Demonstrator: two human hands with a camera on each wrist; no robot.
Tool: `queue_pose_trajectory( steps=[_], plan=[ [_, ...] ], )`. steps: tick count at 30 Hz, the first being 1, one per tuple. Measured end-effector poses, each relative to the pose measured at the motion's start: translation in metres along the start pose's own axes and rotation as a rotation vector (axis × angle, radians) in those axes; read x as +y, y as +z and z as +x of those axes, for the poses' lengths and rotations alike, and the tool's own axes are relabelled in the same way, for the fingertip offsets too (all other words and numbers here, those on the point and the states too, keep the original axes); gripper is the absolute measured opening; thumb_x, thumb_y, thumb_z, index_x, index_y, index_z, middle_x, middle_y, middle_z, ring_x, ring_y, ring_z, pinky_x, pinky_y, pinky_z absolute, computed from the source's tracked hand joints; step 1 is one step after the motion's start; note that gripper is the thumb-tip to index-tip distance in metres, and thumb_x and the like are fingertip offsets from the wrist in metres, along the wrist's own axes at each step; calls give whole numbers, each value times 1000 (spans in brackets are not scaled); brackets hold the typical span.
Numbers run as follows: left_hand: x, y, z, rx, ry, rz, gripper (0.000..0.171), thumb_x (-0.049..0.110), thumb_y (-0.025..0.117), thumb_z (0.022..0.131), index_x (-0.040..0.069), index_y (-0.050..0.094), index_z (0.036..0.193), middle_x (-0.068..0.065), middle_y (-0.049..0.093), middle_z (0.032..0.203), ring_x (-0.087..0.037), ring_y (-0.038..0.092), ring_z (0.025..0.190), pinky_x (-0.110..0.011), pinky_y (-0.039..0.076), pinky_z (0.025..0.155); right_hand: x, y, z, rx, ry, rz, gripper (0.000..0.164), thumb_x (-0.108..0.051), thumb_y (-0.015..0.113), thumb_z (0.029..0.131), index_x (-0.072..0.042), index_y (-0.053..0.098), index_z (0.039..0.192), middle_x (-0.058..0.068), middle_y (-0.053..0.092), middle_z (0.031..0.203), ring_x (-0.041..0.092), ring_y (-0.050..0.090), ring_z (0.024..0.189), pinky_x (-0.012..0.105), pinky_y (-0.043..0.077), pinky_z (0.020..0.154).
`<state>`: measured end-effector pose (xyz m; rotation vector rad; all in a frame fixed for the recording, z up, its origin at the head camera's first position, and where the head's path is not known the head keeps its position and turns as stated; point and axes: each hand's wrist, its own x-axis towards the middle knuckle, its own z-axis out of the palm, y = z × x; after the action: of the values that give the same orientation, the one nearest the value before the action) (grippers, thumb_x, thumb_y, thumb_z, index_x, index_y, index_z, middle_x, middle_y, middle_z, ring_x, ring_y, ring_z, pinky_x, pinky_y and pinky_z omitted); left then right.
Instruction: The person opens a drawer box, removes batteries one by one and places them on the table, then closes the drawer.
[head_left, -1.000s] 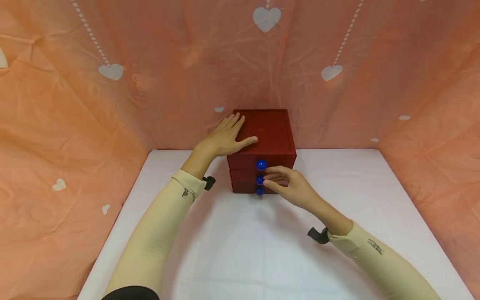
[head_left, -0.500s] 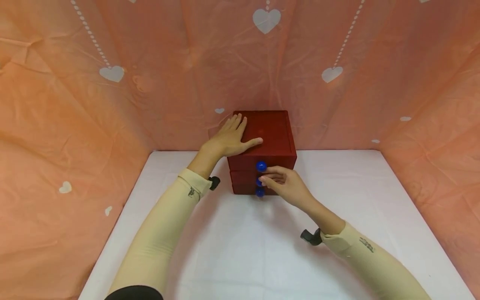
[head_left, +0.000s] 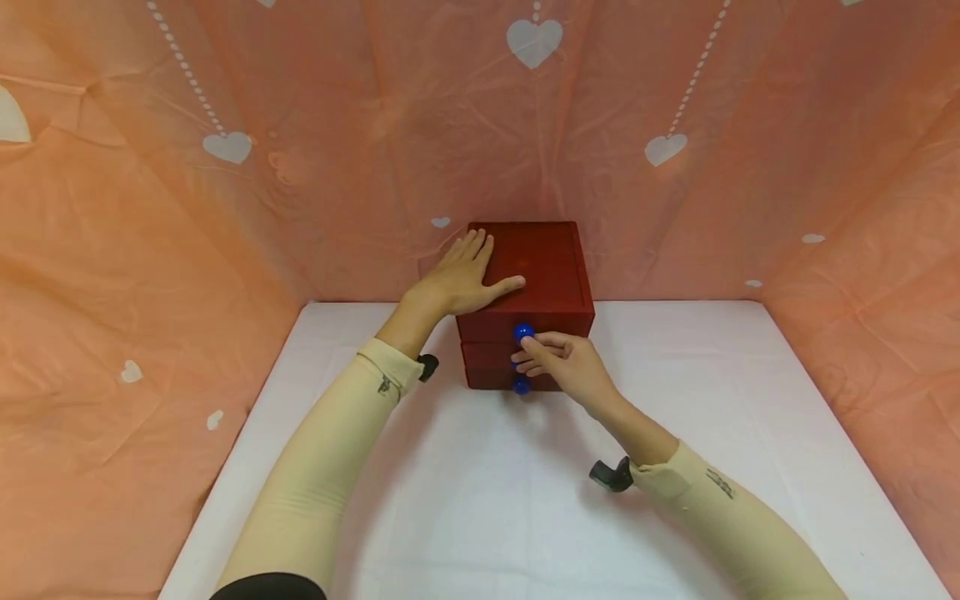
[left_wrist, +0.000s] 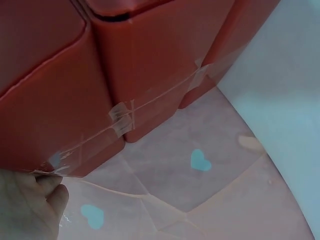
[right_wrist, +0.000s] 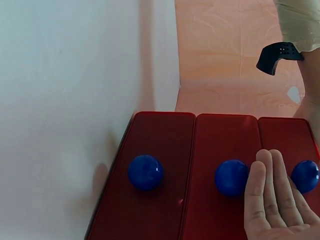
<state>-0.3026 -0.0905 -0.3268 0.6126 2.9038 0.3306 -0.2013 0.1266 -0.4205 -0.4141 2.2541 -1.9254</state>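
Observation:
A red drawer box with three stacked drawers stands at the back of the table. My left hand lies spread on its top, fingers toward the back and thumb out to the right. In the left wrist view, part of that left hand shows beside the taped back of the box. At the front, the thumb and index finger of my right hand pinch the top blue knob. Its other fingers stretch across the middle knob, mostly hidden in the head view. Below them is the bottom knob.
A white-covered table spreads in front of the box. Pinkish-orange sheeting with white hearts hangs behind the box and along both sides. Dark wrist mounts stick out from both sleeves.
My right hand has shifted slightly left, and its thumb has risen from the middle knob to the top one. My left hand slid a little right on the lid, then stayed still.

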Motion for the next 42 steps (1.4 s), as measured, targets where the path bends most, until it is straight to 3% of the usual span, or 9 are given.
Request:
queue_pose_trajectory(
  steps=[5, 8, 12, 20, 26, 30, 37, 42],
  plan=[
    [0, 2, 1, 0, -2, -2, 107, 78, 38, 103, 6, 3, 173, -13, -3, 181, -26, -11, 167, -40, -6, 134, 2, 3, 2, 31, 14, 77, 47, -35, 62, 111, 8, 75, 124, 19, 81, 108, 29, 81, 98, 47, 63, 96],
    [1, 4, 2, -3, 0, 2, 106, 78, 38, 103, 6, 4, 173, -13, -3, 181, -26, -10, 167, -41, -6, 135, 3, 5, 1, 54, 27, 103, 48, -36, 62, 111, 9, 75, 122, 19, 81, 107, 27, 81, 95, 43, 64, 94],
    [1, 4, 2, -3, 5, 4, 105, 77, 38, 104, 6, 3, 173, -13, -3, 181, -26, -11, 167, -40, -7, 134, 2, 8, 1, 85, 31, 115, 48, -36, 63, 111, 9, 76, 121, 19, 81, 105, 28, 81, 94, 38, 65, 90],
    [1, 2, 1, 1, 5, 2, 105, 76, 40, 104, 4, 3, 172, -15, -4, 180, -27, -12, 167, -40, -6, 134, 3, 13, 3, 142, 35, 135, 48, -38, 67, 109, 7, 78, 118, 15, 82, 99, 27, 81, 90, 44, 65, 92],
    [0, 3, 2, 2, 7, 15, 105, 76, 39, 105, 4, 2, 172, -15, -4, 180, -27, -12, 167, -40, -7, 134, 4, 16, 4, 169, 41, 146, 49, -40, 68, 107, 7, 79, 116, 13, 83, 96, 23, 81, 87, 40, 65, 90],
    [0, 4, 1, 8, 5, 11, 105, 76, 39, 105, 4, 2, 172, -15, -4, 180, -27, -12, 167, -39, -8, 134, 3, 17, 3, 177, 42, 144, 49, -41, 69, 107, 6, 79, 116, 12, 83, 96, 25, 81, 88, 38, 65, 90],
    [-1, 4, 3, 22, 15, 16, 104, 75, 40, 105, 3, 3, 172, -16, -3, 180, -27, -11, 167, -41, -6, 135, 1, 17, -2, 173, 48, 111, 51, -45, 69, 106, 3, 80, 116, 12, 83, 97, 37, 80, 96, 46, 64, 93],
    [-2, 4, 4, 20, 10, 30, 105, 75, 38, 105, 4, 3, 172, -15, -3, 180, -27, -11, 167, -41, -5, 135, 2, 18, -6, 164, 35, 93, 52, -45, 68, 107, 4, 79, 119, 13, 83, 98, 37, 80, 96, 49, 64, 93]
  ],
)
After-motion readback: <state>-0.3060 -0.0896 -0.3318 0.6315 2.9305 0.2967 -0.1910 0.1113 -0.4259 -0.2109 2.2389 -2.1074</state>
